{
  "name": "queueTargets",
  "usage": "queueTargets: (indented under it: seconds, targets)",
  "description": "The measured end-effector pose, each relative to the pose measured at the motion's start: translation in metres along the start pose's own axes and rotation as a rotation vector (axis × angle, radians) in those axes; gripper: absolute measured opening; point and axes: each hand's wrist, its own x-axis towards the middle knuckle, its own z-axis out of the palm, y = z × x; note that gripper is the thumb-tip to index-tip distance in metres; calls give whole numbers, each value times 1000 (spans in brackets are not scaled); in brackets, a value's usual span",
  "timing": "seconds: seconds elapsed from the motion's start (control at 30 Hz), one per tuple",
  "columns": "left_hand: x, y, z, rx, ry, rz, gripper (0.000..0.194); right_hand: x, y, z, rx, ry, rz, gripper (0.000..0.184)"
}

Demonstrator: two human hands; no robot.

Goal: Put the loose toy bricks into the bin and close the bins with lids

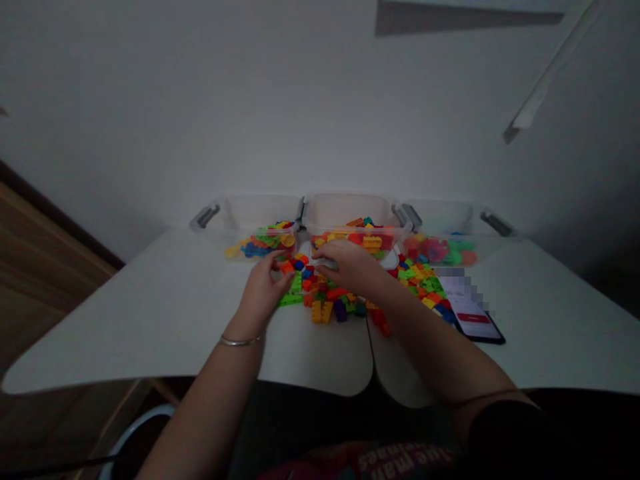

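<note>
A loose heap of plastic building bricks [325, 293] in orange, green, yellow, blue, red and purple lies on the white table [150, 320]. My left hand [263, 288] is at the heap's left side, with its fingertips around a small orange brick [287, 267]. My right hand [347, 262] lies palm down over the heap, next to the front wall of the middle clear plastic bin [355, 213]. Its fingertips are bent down, and whatever lies under them is hidden.
Several clear latching bins stand side by side along the wall: the left bin [260, 213] holds mixed bricks, and the right bin [440, 220] holds red and green discs. A phone [470, 310] with a lit screen lies to the right of the heap.
</note>
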Motion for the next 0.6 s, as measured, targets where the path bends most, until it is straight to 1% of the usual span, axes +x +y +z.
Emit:
queueTargets:
  seconds: [0.07, 0.13, 0.23, 0.3, 0.37, 0.43, 0.53, 0.6]
  targets:
    - [0, 2, 0, -77, 0, 95, 54, 0, -1, 3, 23, -20, 17, 19]
    - [-1, 5, -1, -95, 6, 207, 53, 1, -2, 6, 65, -30, 50, 22]
    - [-1, 8, -3, -45, 41, 364, 39, 1, -4, 12, 196, -40, 122, 31]
    - [-1, 9, -4, -18, 66, 439, 29, 1, -4, 18, 301, -50, 172, 31]
    - [-1, 11, -6, -11, 80, 470, 24, 1, -4, 23, 388, -75, 211, 27]
    - [-1, 14, -8, -4, 79, 470, 23, 1, -4, 27, 452, -109, 224, 22]
    - [-2, 16, -10, 7, 74, 453, 19, 2, -3, 31, 520, -140, 185, 13]
    - [-3, 17, -10, -5, 68, 430, 17, 2, -2, 33, 587, -145, 157, 11]
